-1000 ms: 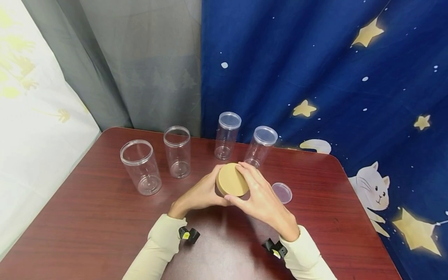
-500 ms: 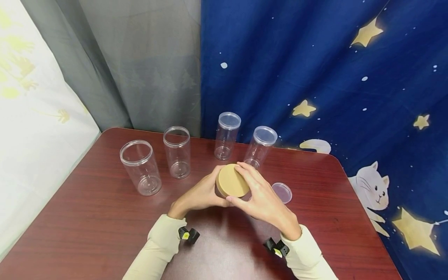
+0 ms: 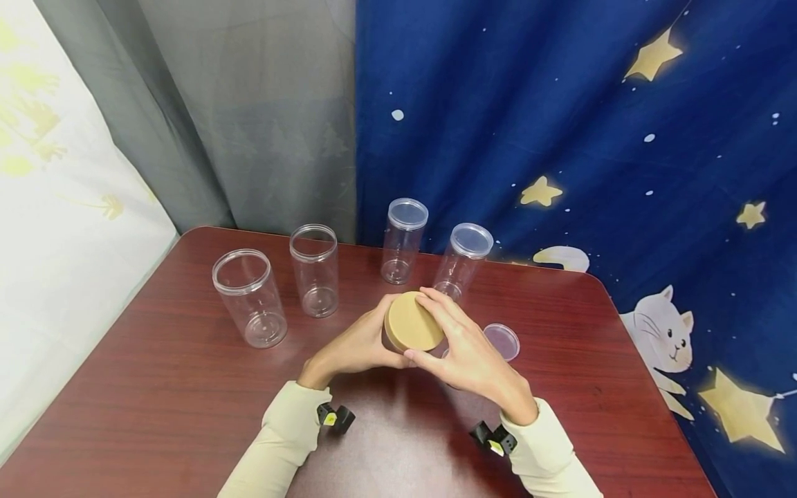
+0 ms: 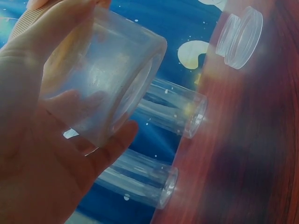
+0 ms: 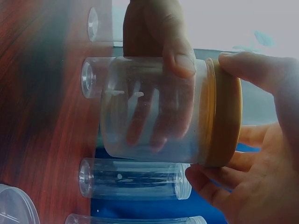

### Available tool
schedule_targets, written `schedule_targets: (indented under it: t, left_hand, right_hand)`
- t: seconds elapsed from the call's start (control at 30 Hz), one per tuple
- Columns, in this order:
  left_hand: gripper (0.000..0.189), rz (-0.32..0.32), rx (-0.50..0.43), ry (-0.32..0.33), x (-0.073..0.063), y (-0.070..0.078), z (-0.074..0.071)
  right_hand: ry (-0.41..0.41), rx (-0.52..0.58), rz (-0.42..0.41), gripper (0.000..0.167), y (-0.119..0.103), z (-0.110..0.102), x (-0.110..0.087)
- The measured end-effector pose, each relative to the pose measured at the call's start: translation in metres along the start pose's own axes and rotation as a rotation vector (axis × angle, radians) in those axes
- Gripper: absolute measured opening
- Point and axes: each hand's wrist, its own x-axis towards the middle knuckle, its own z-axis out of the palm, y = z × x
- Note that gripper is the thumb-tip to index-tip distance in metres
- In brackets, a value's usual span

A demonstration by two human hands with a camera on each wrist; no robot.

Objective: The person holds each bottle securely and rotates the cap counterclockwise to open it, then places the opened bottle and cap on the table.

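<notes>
Both hands hold a squat clear jar (image 5: 149, 112) with a tan screw lid (image 3: 412, 321) above the middle of the table. My left hand (image 3: 358, 340) wraps the jar's clear body, thumb on one side and fingers behind it. On the lid's rim, the thumb and fingers of my right hand (image 3: 465, 349) grip from opposite sides. The lid sits on the jar's mouth, and the jar looks hollow through its wall. In the left wrist view, the jar (image 4: 117, 70) tilts with its base toward the right.
Two tall clear jars without lids, the left one (image 3: 252, 301) and its neighbour (image 3: 316, 273), stand at the left. Behind the hands stand two lidded jars (image 3: 403, 242), (image 3: 463, 259). A clear lid (image 3: 501, 342) lies right of the right hand on the brown table (image 3: 156, 415). Curtains hang behind.
The right hand has shifted slightly around the lid, its thumb moving a little to the right. The left hand and jar stay almost where they were.
</notes>
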Motion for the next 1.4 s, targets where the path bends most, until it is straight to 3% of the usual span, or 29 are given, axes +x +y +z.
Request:
schedule_targets:
  t: [0.53,0.9,1.2,1.4]
  left_hand:
    - [0.094,0.004,-0.031,-0.002,0.001,-0.002,0.003]
    - [0.094,0.001,0.015,0.072,0.002,-0.003,0.003]
    - [0.095,-0.006,0.066,0.054,0.003,-0.002,0.005]
    - [0.094,-0.007,0.073,0.045,0.003,-0.001,0.005]
  right_hand:
    - [-0.032,0.018,-0.015,0.086,0.002,-0.003,0.0]
    - [0.169,-0.252,0.049,0.095,-0.008,0.001,0.005]
    - [0.106,-0.392,0.146,0.103,-0.014,0.007,0.009]
    - [0.089,-0.396,0.128,0.101,-0.014,0.01,0.009]
